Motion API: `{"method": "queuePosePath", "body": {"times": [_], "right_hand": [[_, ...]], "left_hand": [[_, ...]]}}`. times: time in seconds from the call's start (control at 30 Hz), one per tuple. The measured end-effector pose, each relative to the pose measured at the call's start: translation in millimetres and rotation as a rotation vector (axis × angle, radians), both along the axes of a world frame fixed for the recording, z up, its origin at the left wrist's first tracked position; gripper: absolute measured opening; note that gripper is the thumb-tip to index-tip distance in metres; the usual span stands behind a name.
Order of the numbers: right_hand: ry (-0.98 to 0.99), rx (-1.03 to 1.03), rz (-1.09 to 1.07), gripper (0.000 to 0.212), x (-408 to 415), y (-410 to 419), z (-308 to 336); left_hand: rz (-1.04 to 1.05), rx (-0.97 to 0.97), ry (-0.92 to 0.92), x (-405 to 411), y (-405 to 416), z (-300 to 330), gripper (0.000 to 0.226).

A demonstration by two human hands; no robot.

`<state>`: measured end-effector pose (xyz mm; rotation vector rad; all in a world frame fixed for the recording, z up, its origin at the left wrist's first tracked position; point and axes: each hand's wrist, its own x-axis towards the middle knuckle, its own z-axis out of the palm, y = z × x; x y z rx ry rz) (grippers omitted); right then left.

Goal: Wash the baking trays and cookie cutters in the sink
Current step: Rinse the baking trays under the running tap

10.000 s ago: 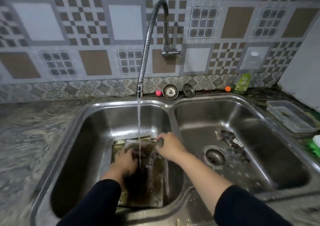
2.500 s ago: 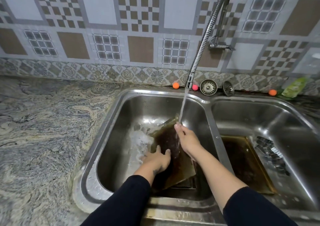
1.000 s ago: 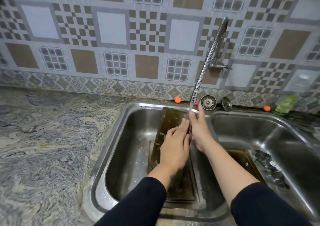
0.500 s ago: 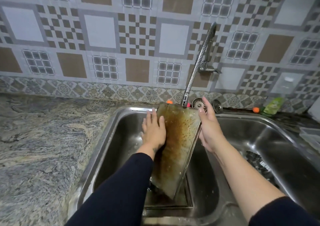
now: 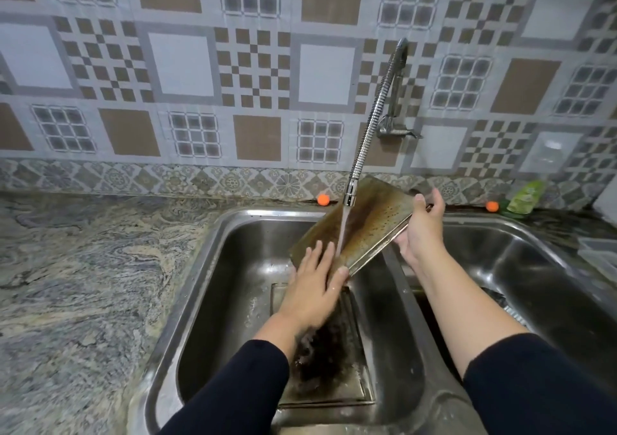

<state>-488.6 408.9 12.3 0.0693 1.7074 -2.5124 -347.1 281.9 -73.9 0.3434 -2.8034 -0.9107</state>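
Right now your right hand [image 5: 421, 231] grips the upper edge of a stained baking tray [image 5: 360, 222], fingers curled round its rim, tilting it over the left basin of the steel double sink [image 5: 213, 267]. Your left hand [image 5: 315, 287] lies flat against the tray's lower end, fingers straight and close together, pressing on its surface. Water from the flexible faucet [image 5: 370, 127] falls onto the tray just beside your left fingertips. A second baking tray [image 5: 354, 361] lies flat on the floor of the left basin, beneath your left forearm. Two small orange balls [image 5: 323, 199] sit on the ledge behind the sink, well apart, and a green bottle [image 5: 526, 197] stands near the right one.
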Motion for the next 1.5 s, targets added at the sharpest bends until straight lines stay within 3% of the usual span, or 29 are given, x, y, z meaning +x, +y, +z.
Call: {"method": "queuePosePath", "body": {"times": [0.1, 0.23, 0.37, 0.5, 0.63, 0.73, 0.87, 1.1, 1.27, 1.5], "right_hand": [[-0.028, -0.022, -0.023, 0.047, -0.7, -0.2, 5.6], [-0.02, -0.09, 0.028, 0.051, -2.0, 9.7, 24.0], [0.015, -0.021, 0.155, 0.043, -5.2, 29.1, 38.1], [0.063, 0.507, 0.191, 0.051, -10.2, 62.0, 11.1], [0.089, 0.534, 0.263, 0.053, -18.3, 98.3, -6.5], [0.142, 0.642, 0.224, 0.06, -30.4, 121.2, -11.5], [0.107, 0.814, 0.158, 0.071, -45.5, 163.4, -28.9], [0.029, 1.011, 0.217, 0.082, -71.7, 219.3, -84.3], [-0.059, 1.148, 0.278, 0.091, -74.9, 237.2, -136.9], [-0.173, 1.438, 0.435, 0.104, -70.2, 227.7, -185.3]], "left_hand": [[-0.05, -0.229, 0.068, -2.1, 6.7, 13.2, 0.07], [-0.058, -0.379, 0.244, -8.5, 16.6, 32.3, 0.104], [-0.059, -0.392, 0.431, -18.1, 33.4, 54.3, 0.1], [-0.093, -0.157, 0.548, -32.8, 62.8, 76.6, 0.09], [-0.12, 0.272, 0.589, -51.2, 103.9, 91.4, 0.08], [-0.046, 0.507, 0.533, -61.3, 133.0, 86.6, 0.075], [-0.002, 0.497, 0.39, -70.1, 164.8, 62.3, 0.072], [0.059, -0.022, -0.042, -82.9, 182.6, 13.2, 0.058], [0.101, -0.29, -0.392, -72.6, 176.5, -21.0, 0.073], [0.157, -0.362, -0.352, -76.8, 175.4, -36.6, 0.063]]}}
